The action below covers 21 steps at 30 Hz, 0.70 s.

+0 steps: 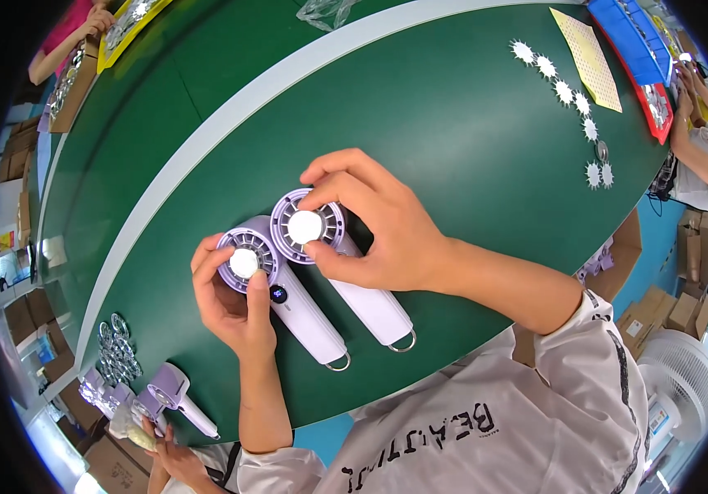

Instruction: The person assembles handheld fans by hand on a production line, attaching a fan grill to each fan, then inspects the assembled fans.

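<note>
Two white and lilac handheld fans lie side by side on the green table. My left hand point(237, 317) is closed round the head of the left handheld fan point(308, 325), with its thumb and fingers beside the shiny silver centre disc point(245, 263). A small dark round display shows below that head. My right hand point(378, 222) grips the round head of the right handheld fan point(374, 313); thumb and fingertips sit at the edges of its silver disc point(304, 227). The two fan heads touch or nearly touch. Each handle ends in a metal loop.
Several white spiky wheels point(564, 91) lie in a row at far right, by a yellow dotted sheet point(588, 62). Blue bins point(633, 37) stand beyond. At near left are silver rings point(118, 350) and another lilac fan point(171, 385), close to a co-worker's hands point(174, 457).
</note>
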Available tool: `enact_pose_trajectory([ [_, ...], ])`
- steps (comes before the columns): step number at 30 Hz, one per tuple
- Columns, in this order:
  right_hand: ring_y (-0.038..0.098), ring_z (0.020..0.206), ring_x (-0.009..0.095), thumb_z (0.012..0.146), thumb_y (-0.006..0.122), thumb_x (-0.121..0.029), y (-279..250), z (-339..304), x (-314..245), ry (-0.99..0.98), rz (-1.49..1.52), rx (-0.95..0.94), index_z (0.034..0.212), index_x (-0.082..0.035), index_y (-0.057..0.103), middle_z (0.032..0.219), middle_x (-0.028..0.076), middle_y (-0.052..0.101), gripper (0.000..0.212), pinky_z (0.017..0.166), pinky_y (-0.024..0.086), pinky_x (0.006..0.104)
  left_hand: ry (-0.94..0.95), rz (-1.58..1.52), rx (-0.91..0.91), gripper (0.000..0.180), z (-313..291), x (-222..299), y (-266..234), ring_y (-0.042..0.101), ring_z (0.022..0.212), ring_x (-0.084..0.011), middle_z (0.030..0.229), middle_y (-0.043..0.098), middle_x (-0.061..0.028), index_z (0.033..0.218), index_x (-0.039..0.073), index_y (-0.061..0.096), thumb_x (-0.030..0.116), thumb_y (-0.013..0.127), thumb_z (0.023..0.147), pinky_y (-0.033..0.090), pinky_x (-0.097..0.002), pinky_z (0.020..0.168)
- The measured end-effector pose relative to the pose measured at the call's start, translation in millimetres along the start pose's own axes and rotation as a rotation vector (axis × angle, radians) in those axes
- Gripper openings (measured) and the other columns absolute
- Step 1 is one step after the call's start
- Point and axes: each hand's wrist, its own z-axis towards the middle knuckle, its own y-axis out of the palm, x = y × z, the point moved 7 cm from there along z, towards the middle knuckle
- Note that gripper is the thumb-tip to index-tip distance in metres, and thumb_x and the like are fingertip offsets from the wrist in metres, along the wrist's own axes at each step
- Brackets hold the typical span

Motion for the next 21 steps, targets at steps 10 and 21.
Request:
enact_pose_trajectory([
  [10,0.061,0.11,0.033,0.076,0.082,-0.017,-0.1,-2.7,1.9,-0.029,0.009,-0.016,0.12,-0.009,0.062,0.121,0.013,0.062,0.049,0.089,0.054,0.0414,0.002,-0.035,0.002,0.041,-4.4,-3.3,-0.5,0.055,0.119,-0.0244,0.135,0.049,-0.0183,0.123,-0.001,0.058,-0.002,0.072,0.084,0.045,-0.0359,0.103],
  [21,0.05,0.131,0.035,0.067,0.094,-0.025,-3.2,-3.1,0.4,0.009,-0.047,-0.303,0.155,-0.007,0.036,0.144,0.018,0.045,0.106,0.108,0.046,0.0444,0.065,0.014,-0.039,0.092,-3.3,-1.5,3.0,0.05,0.131,-0.0301,0.143,0.048,-0.0203,0.147,0.002,0.038,0.01,0.089,0.071,0.04,-0.0425,0.111],
])
